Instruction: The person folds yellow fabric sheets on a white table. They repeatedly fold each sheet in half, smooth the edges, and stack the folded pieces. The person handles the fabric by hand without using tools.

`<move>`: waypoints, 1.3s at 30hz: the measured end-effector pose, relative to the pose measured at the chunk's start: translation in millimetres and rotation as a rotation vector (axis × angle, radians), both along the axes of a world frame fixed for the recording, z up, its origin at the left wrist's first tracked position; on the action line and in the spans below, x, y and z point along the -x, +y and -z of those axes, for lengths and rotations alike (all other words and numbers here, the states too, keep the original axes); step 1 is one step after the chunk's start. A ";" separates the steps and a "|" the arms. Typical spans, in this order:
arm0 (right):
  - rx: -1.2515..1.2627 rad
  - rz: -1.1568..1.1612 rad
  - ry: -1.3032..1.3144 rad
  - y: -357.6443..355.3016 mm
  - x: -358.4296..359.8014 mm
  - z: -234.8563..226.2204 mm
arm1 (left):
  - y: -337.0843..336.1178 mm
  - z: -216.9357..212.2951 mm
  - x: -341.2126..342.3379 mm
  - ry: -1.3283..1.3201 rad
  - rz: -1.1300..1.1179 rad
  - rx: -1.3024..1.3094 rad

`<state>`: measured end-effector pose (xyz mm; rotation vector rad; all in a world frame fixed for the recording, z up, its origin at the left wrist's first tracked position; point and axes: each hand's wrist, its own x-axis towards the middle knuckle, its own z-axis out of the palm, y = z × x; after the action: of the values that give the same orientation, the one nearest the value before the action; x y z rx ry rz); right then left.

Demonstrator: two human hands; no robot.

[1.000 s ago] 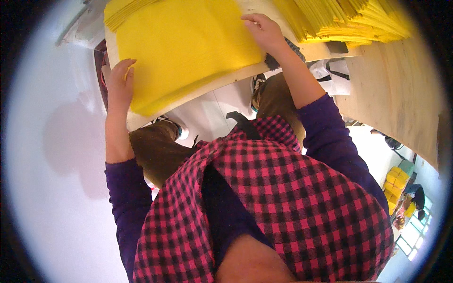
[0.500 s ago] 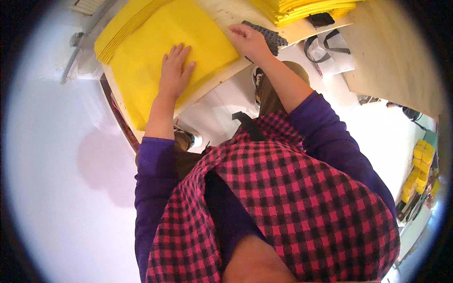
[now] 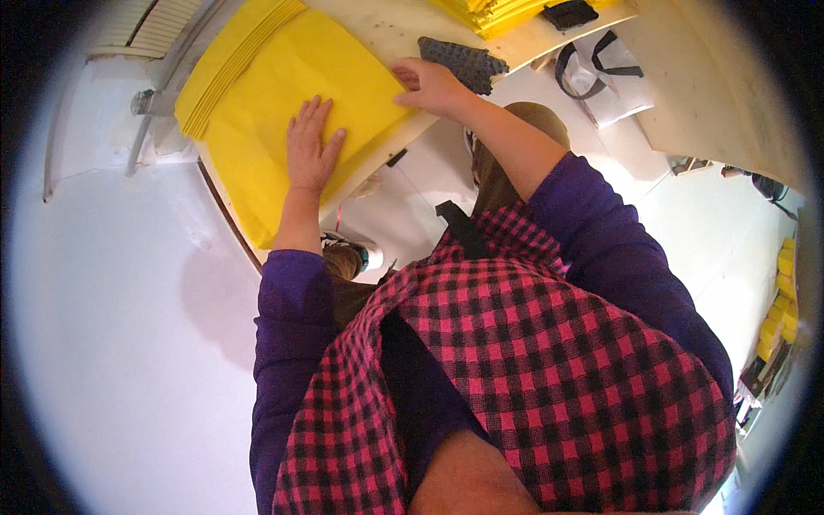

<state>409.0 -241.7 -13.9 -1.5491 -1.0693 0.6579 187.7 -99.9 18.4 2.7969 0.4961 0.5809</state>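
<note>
A stack of flat yellow fabric-like pieces point(image 3: 249, 146) lies on the pale wooden tabletop point(image 3: 369, 176). Its far-left side shows many layered, folded edges. My left hand point(image 3: 311, 154) rests flat on the top piece, fingers stretched out and thumb apart. At the stack's right edge is my right hand point(image 3: 432, 89), its fingers bent and the thumb apart from them, touching the yellow edge. Nothing shows between those fingertips. Just beyond my right hand lies a dark grey bumpy-textured piece point(image 3: 463, 62) on the tabletop.
Another yellow stack point(image 3: 489, 15) sits at the far right, with a small black object point(image 3: 570, 14) beside it. A white bag with black handles point(image 3: 614, 81) stands on the floor near a wooden panel point(image 3: 730, 94). More yellow bundles point(image 3: 777, 318) are at the right rim.
My right hand has moved left and slightly down, from beside the dark grey piece onto the yellow stack's right edge. My left hand stays flat on the stack. The view has shifted slightly.
</note>
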 end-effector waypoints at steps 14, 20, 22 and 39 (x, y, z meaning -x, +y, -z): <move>0.090 -0.118 0.329 3.8 -6.2 -4.7 | 2.5 1.7 1.1 -0.005 0.005 -0.006; 0.118 -0.185 0.351 2.6 -8.8 -7.3 | 4.5 0.6 0.9 -0.013 0.018 -0.011; 0.116 -0.214 0.333 -1.2 -11.1 -9.9 | 3.5 3.2 0.8 -0.018 0.015 -0.003; 0.130 -0.154 0.358 0.1 -5.5 -16.0 | 0.1 3.5 -0.1 -0.017 -0.013 -0.019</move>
<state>414.5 -241.6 2.1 -1.3979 -0.8922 1.0846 187.8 -99.8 14.9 2.8066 0.5085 0.6146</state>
